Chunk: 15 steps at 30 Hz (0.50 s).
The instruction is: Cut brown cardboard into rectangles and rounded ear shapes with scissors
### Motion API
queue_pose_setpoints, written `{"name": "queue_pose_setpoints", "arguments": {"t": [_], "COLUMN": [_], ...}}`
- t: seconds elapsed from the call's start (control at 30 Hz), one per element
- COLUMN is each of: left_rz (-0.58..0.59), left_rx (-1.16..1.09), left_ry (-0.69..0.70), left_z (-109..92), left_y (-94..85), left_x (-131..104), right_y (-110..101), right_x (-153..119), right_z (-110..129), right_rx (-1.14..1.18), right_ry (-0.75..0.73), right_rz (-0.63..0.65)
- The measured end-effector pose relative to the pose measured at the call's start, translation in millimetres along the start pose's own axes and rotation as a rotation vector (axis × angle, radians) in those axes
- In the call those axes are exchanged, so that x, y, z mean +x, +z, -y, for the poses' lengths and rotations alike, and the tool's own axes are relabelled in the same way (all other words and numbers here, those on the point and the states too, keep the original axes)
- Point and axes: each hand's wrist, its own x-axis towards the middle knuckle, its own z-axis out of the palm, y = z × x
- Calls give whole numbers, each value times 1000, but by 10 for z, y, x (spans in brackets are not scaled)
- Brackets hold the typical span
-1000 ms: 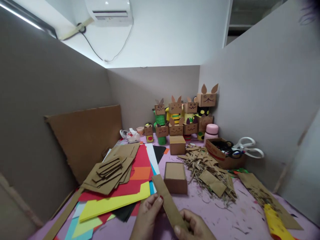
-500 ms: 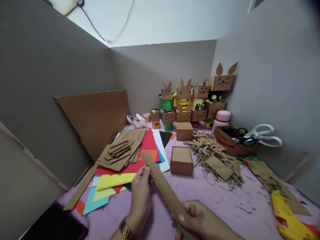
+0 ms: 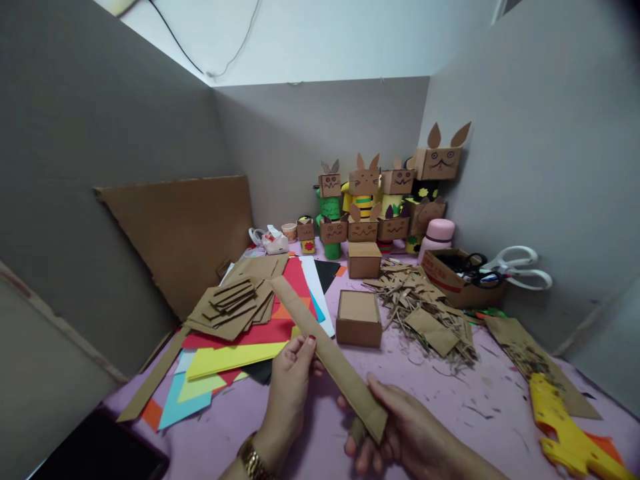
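A long brown cardboard strip (image 3: 333,360) slants across the front, its far end over the coloured sheets. My left hand (image 3: 295,373) pinches the strip near its middle, thumb on top, a gold watch on the wrist. At the strip's near end, my right hand (image 3: 395,427) holds its edge, with the thumb along the side and the fingers beneath. Beyond my hands stands a small cardboard box (image 3: 359,330), and another closed box (image 3: 364,261) is behind it.
Cardboard pieces (image 3: 233,303) lie over coloured paper (image 3: 235,358) at left. Cardboard scraps (image 3: 425,310), a box of scissors (image 3: 453,283) and a yellow glue gun (image 3: 565,427) are at right. Cardboard animal figures (image 3: 363,230) stand at the back.
The strip has slid up and left through my hands, so its near end now shows. My left hand now grips it nearer the middle. The view has shifted slightly.
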Motion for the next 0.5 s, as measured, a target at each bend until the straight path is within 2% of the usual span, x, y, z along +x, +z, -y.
{"name": "queue_pose_setpoints", "arguments": {"t": [0.2, 0.3, 0.4, 0.5], "left_rz": [-55, -107, -159, -158], "left_rx": [7, -16, -42, -10], "left_ry": [41, 30, 18, -4], "left_z": [4, -1, -20, -19], "left_y": [-41, -51, -72, -92], "left_x": [36, 39, 60, 87], "right_y": [-66, -76, -47, -19], "right_x": [94, 118, 109, 55], "right_z": [-97, -103, -13, 185], "right_rx": [-182, -279, -320, -219], "right_ry": [-90, -199, -297, -415], "right_rz": [10, 16, -48, -156]}}
